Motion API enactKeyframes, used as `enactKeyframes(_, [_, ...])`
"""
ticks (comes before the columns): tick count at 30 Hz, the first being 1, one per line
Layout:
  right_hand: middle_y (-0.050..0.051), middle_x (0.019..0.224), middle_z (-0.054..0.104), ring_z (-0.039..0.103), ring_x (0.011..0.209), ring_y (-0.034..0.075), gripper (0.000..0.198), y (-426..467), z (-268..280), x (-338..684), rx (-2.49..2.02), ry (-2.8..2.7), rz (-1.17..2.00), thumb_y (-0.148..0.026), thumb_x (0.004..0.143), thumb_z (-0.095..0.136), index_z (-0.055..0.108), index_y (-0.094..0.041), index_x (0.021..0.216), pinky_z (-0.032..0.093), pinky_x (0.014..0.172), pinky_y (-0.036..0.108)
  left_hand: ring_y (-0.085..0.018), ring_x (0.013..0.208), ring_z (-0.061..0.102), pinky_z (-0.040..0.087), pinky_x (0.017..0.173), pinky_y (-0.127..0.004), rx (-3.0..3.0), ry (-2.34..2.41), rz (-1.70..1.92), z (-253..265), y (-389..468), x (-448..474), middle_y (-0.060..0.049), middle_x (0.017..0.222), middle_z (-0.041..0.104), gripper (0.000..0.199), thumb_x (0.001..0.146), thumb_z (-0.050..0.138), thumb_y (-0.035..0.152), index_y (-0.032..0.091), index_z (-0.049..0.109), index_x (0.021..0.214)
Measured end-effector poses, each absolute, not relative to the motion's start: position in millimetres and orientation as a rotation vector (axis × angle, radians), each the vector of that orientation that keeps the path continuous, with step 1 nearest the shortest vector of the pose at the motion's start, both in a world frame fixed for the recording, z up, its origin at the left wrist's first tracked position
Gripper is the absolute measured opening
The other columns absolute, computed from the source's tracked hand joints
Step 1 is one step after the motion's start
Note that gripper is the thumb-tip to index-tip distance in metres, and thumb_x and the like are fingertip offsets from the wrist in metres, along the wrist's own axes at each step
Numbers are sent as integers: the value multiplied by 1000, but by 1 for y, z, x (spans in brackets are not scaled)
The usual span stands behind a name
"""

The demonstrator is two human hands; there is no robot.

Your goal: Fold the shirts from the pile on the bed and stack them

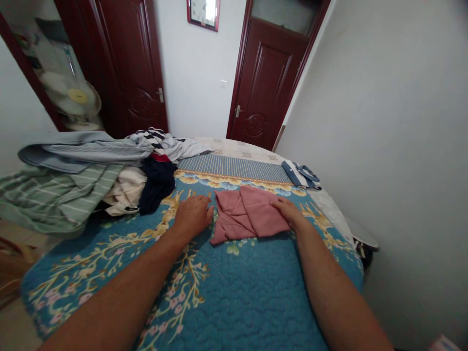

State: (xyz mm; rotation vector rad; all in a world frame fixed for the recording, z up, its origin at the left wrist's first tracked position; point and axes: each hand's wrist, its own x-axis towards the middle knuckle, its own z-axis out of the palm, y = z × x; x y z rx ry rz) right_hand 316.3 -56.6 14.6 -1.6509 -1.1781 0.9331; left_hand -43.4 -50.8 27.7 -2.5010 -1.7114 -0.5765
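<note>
Our right hand pinched the pink cloth, partly folded on the flowered quilt, between its fingers; our left hand, fingers loosely open, was just beside it. One striped bundle lay folded; the heap at left lay unfolded.

Most fingers of the right hand cannot be made out at the pink cloth. Both forearms run off the bottom edge. The green striped garment, partly covered by a grey garment, is cut off at left, the wall frame at top.
</note>
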Motion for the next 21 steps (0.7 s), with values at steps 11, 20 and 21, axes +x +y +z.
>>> enactKeyframes(11, [11, 120, 76, 72, 104, 27, 43, -60, 52, 293, -1765, -1570, 420, -42, 86, 65, 69, -19, 122, 54, 90, 37, -32, 112, 74, 52, 94, -40, -2649, -1948, -714, 20, -44, -42, -13, 118, 81, 42, 102, 51, 39, 19, 74, 130])
enactKeyframes(20, [17, 124, 74, 70, 110, 31, 46, -73, 96, 187, -1738, -1900, 49, -31, 91, 65, 63, -19, 135, 51, 96, 41, -28, 99, 76, 57, 80, -35, -2813, -2230, -1541, 17, -28, -51, -13, 109, 81, 38, 98, 52, 47, 19, 76, 108])
enactKeyframes(21, [17, 123, 74, 70, 108, 30, 44, -76, 95, 170, -1724, -1924, 37, -30, 92, 64, 64, -19, 135, 52, 95, 40, -27, 95, 76, 57, 75, -34, -2805, -2326, -1719, 18, -27, -51, -13, 108, 80, 42, 98, 52, 53, 18, 74, 109])
